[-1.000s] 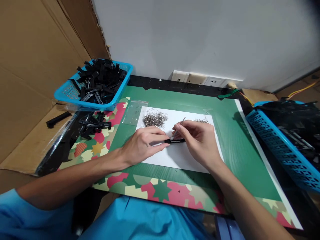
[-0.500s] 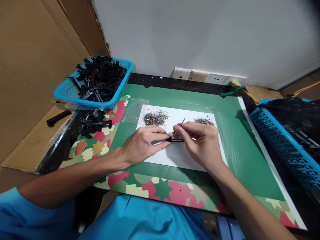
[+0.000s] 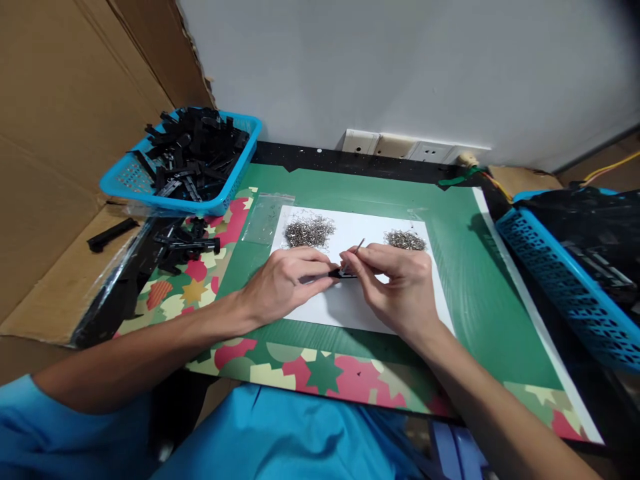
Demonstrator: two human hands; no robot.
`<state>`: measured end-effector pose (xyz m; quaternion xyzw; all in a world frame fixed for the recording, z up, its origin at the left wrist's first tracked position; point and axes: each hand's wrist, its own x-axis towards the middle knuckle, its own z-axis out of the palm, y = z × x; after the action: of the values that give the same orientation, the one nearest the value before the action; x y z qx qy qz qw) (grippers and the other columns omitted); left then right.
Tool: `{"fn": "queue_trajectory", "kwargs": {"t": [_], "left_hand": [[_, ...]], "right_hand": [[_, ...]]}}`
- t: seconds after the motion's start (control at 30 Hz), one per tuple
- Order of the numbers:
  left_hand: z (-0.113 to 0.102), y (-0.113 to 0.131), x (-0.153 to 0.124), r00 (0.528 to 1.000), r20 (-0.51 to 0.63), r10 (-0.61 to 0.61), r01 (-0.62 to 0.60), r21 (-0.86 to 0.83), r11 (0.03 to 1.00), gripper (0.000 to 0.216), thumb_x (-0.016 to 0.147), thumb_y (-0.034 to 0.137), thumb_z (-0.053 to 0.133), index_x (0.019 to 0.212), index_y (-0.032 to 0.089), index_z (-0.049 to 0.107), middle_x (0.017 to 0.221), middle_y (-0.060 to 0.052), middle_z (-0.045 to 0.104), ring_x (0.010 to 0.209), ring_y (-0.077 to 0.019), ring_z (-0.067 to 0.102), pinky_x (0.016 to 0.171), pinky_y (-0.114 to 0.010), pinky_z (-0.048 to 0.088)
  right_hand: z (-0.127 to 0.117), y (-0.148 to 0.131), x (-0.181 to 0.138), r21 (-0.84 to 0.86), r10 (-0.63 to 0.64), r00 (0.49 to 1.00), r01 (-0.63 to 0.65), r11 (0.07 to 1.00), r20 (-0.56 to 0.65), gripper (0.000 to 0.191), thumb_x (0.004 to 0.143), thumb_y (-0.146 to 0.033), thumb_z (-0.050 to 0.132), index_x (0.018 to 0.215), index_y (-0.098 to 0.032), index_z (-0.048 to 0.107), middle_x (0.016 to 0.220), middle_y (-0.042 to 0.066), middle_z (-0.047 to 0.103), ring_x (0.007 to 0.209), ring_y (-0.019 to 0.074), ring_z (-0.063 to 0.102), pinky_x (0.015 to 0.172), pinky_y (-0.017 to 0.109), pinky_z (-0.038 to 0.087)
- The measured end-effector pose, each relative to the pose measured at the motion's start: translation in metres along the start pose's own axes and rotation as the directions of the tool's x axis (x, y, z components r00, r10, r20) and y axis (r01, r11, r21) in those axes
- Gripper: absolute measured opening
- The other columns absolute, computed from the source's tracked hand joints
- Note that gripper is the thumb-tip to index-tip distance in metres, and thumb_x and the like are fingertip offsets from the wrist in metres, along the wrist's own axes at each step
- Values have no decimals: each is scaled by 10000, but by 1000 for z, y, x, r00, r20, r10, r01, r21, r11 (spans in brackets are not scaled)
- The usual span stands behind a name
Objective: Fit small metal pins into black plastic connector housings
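Observation:
My left hand (image 3: 285,283) pinches one end of a small black plastic strip (image 3: 339,273) that lies on a white paper sheet (image 3: 350,307). My right hand (image 3: 397,283) is closed on thin metal tweezers (image 3: 354,252), whose tip meets the strip. Two heaps of tiny metal springs rest on the sheet: one at the back left (image 3: 309,231), one at the back right (image 3: 405,240). Both hands touch over the strip, and most of it is hidden under the fingers.
A blue basket (image 3: 130,179) full of black plastic parts stands at the back left, with loose black parts (image 3: 185,245) in front of it. Another blue basket (image 3: 565,290) sits at the right. A green mat (image 3: 470,300) covers the table. A clear plastic bag (image 3: 267,217) lies beside the sheet. Cardboard walls the left side.
The hands and the strip have kept their grip and shifted slightly left on the sheet. The right hand has drawn closer to the left, uncovering the back right spring heap.

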<state>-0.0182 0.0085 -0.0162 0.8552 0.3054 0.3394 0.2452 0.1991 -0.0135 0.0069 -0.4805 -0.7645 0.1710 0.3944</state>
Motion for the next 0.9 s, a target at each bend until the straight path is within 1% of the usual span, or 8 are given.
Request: {"fn": "queue_trajectory", "kwargs": {"t": [0.1, 0.2, 0.27, 0.33, 0.47, 0.57, 0.73, 0.9], "left_hand": [[1, 0, 0, 998, -59, -13, 13, -11, 1000, 99, 977, 238, 737, 1012, 186, 814, 1023, -79, 788, 883, -192, 727, 775, -339, 602], [0, 2, 1, 992, -118, -43, 36, -61, 998, 161, 962, 255, 756, 1099, 174, 782, 1054, -85, 770, 831, -172, 707, 728, -314, 602], [-1, 4, 2, 987, -139, -85, 74, -77, 994, 188, 973, 262, 738, 1138, 173, 746, 1047, -76, 753, 812, -160, 689, 732, -307, 599], [-3, 6, 2, 973, -160, -169, 155, -98, 983, 194, 990, 277, 710, 1158, 181, 697, 1021, -61, 731, 815, -157, 678, 758, -313, 591], [-4, 9, 4, 919, -188, -345, 280, -303, 911, 194, 1011, 316, 676, 1135, 205, 575, 1004, -48, 691, 893, -181, 705, 749, -305, 580], [-5, 8, 7, 892, -206, -403, 290, -425, 857, 209, 1014, 332, 670, 1115, 212, 532, 951, -32, 671, 877, -174, 699, 715, -277, 562], [-8, 1, 12, 856, -244, -456, 263, -553, 790, 190, 1022, 335, 653, 1133, 211, 561, 890, -7, 656, 683, -104, 578, 604, -218, 480], [-8, -2, 13, 834, -215, -508, 265, -652, 710, 177, 1025, 343, 642, 1150, 225, 603, 890, -2, 623, 606, -89, 514, 499, -205, 381]], "right_hand": [[-4, 0, 3, 151, 100, 994, -91, 984, -53, 326, 1043, -374, 650, 777, -220, 759, 705, 40, 720, 605, 161, 639, 574, 316, 526], [-20, 7, 11, 295, 231, 942, -155, 943, -243, 274, 1034, -429, 663, 898, -217, 770, 812, 65, 763, 700, 204, 726, 664, 352, 618], [-36, 19, 15, 288, 262, 890, -158, 944, -372, 299, 1048, -468, 628, 963, -214, 760, 819, 65, 743, 704, 206, 722, 672, 357, 618], [-52, 33, 17, 210, 248, 882, -175, 962, -400, 333, 1069, -485, 580, 979, -213, 751, 781, 50, 704, 659, 187, 672, 634, 338, 573], [-71, 52, 17, -88, 208, 968, -221, 971, -138, 315, 1079, -405, 576, 903, -198, 736, 776, 44, 695, 662, 174, 601, 607, 316, 434], [-63, 50, 16, -189, 192, 979, -177, 966, 67, 276, 1095, -328, 539, 946, -189, 725, 919, 65, 747, 778, 191, 639, 693, 321, 431], [-21, 30, 15, -253, 172, 977, -136, 958, 127, 169, 1047, -230, 595, 1047, -159, 748, 975, 97, 739, 807, 197, 630, 734, 321, 423], [14, 17, 16, -85, 197, 962, -184, 979, 188, 79, 976, -222, 707, 972, -187, 777, 900, 47, 741, 721, 159, 599, 684, 290, 411]]}}
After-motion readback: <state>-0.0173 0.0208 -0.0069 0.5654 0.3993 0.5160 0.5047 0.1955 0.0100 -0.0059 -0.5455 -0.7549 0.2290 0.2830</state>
